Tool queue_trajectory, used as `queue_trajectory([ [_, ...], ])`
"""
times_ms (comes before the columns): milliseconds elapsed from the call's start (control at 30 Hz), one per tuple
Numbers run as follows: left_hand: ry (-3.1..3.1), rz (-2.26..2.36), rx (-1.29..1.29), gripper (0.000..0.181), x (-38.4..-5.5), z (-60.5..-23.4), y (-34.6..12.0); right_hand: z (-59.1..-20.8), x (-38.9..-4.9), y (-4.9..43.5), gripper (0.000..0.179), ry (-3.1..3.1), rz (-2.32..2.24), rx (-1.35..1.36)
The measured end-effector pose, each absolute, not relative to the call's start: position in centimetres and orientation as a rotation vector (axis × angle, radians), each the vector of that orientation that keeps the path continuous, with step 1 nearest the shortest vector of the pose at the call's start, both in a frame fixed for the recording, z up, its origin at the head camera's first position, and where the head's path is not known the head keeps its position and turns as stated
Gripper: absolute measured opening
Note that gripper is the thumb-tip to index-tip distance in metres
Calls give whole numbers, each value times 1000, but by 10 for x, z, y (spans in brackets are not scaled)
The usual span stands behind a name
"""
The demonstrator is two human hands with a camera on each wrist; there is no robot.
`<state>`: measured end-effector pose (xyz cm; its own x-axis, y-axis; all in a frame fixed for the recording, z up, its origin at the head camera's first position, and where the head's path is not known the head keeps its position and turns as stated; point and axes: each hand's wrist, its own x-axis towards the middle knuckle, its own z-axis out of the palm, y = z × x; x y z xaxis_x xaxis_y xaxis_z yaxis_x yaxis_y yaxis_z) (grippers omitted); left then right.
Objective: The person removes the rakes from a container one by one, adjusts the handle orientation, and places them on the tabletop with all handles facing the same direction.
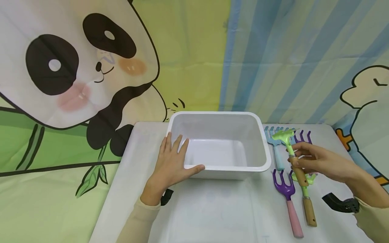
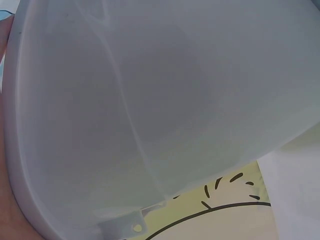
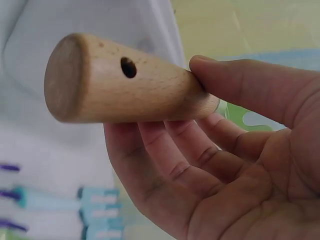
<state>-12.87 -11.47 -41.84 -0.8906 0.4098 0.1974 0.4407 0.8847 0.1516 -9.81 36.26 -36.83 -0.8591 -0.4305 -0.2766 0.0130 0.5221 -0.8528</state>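
Note:
A green hand rake (image 1: 285, 136) with a wooden handle (image 3: 135, 80) is held up by my right hand (image 1: 322, 160), pinched between thumb and fingers near the top of the handle. Its green head points away from me. My left hand (image 1: 174, 163) rests with spread, straight fingers on the front left corner of a white plastic bin (image 1: 220, 168). The thumb lies along the front rim, the fingers reach over the left side. In the left wrist view the bin's wall (image 2: 165, 90) fills most of the picture, with only an edge of the hand showing.
Right of the bin lie a blue rake (image 1: 278, 158), a purple fork with a pink handle (image 1: 293, 216), another green tool with a wooden handle (image 1: 309, 209), and purple tines (image 1: 302, 136) partly behind my right hand. A printed panda curtain (image 1: 194, 60) hangs behind the white table (image 1: 209, 209).

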Motion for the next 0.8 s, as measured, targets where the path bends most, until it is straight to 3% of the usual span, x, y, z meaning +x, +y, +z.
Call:
queue_trajectory([
  [500,-2902,-291,-643,114,-127,-418,-116,-438,-46,436,65,2344,-1225,147],
  [800,-2906,-291,-644,114,-127,-419,-116,-478,-32,473,77,2253,-1241,386],
])
